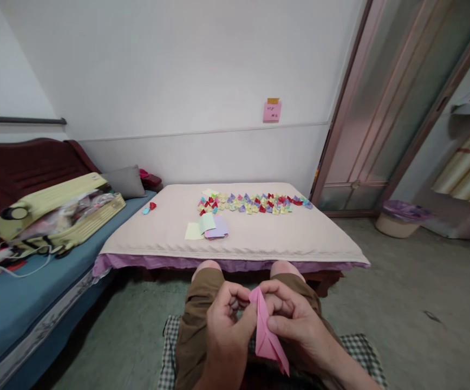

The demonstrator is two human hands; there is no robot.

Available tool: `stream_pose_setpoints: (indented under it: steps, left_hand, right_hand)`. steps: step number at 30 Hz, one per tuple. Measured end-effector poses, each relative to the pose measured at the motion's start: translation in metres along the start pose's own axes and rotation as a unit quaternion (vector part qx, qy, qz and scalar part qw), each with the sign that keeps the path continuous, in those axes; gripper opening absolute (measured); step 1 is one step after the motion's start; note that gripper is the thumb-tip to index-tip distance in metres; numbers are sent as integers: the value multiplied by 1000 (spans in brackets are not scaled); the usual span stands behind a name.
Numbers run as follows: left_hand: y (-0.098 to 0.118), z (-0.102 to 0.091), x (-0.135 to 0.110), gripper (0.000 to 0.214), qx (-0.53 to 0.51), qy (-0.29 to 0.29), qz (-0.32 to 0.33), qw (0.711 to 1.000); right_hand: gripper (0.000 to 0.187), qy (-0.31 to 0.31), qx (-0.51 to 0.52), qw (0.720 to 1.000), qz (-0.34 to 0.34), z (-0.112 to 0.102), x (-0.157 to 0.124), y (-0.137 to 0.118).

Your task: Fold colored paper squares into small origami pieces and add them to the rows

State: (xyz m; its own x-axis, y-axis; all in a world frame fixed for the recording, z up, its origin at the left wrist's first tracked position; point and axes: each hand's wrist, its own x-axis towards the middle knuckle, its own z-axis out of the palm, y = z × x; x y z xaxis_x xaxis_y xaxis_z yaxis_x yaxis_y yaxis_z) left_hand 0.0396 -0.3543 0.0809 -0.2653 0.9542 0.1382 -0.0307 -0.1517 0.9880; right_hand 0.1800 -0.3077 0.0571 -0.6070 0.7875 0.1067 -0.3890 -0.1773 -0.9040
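Observation:
A pink sheet of folded paper (268, 338) hangs between my two hands above my lap, narrow at the top and wider with loose points at the bottom. My left hand (229, 325) pinches its upper left edge between thumb and fingers. On the other side, my right hand (295, 319) grips it with the thumb pressed on the front and fingers curled behind. Beyond my knees, a stack of coloured paper squares (217, 227) lies on the cloth-covered table (145, 238). Behind the stack spreads a band of small folded paper pieces (251, 204) in red, yellow, purple and green.
An open yellow suitcase (76, 222) full of items rests on the blue bed (92, 254) at left, near a grey cushion (125, 182). Small red and blue pieces (149, 208) lie at the table's left. A lined bin (399, 219) stands by the sliding door (365, 119).

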Motion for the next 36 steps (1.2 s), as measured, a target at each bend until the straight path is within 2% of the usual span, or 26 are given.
stream_pose_setpoints:
  steps: [9,15,17,20,22,25,28,32,36]
  left_hand:
    - [13,-3,-3,7,126,20,74,989]
    - [14,-7,0,10,110,-14,99,989]
    - [13,-6,1,9,87,-22,76,993]
    - [10,-4,5,4,31,-12,9,999]
    - [7,-3,8,10,-29,-8,-34,999]
    - [3,-4,13,23,-94,-40,-83,991]
    - [2,-7,14,19,-136,-68,-125,980]
    - [4,-8,13,11,-161,-85,-146,972]
    - [-2,-8,15,20,-118,-103,-127,979]
  right_hand:
    - [41,4,4,1000,1,-2,0,4]
    - [40,2,32,999,7,1,0,0]
    - [42,4,43,999,10,2,0,0]
    - [46,11,64,998,18,3,1,2]
    - [48,15,83,996,24,2,1,4]
    - [48,15,98,995,31,-1,1,6]
    - [49,11,103,994,37,-4,1,7]
    - [49,1,97,994,40,-8,1,9]
    - [48,-1,87,995,40,-11,2,11]
